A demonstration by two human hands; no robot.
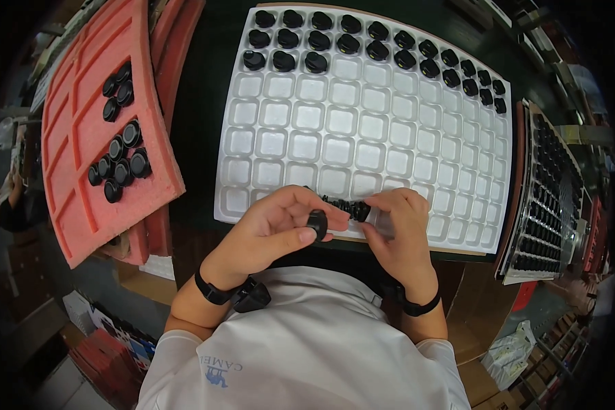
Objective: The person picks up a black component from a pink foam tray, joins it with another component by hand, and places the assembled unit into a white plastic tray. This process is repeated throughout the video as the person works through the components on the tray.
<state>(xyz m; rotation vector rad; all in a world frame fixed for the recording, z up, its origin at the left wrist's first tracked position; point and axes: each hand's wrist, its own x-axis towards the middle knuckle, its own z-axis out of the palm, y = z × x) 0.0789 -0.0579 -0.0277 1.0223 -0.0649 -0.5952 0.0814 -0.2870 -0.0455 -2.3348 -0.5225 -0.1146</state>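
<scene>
My left hand point(270, 222) is closed, pinching a small round black piece point(317, 224) between thumb and fingers. Close beside it, my right hand point(402, 229) has thumb and fingertips shut on another small black part point(359, 212). A short dark strip of similar parts spans the gap between both hands; its exact form is hard to make out. Both hands hover over the near edge of a white tray point(272, 145) with square pockets. Black pieces point(316, 61) fill its two far rows and the left end of the third.
To the left, a pink foam tray point(65, 184) holds loose round black pieces point(117, 147), with more pink trays point(158, 41) behind it. At the right stands a stack of trays point(543, 198) filled with black parts. An open cardboard box point(482, 307) is below the table edge.
</scene>
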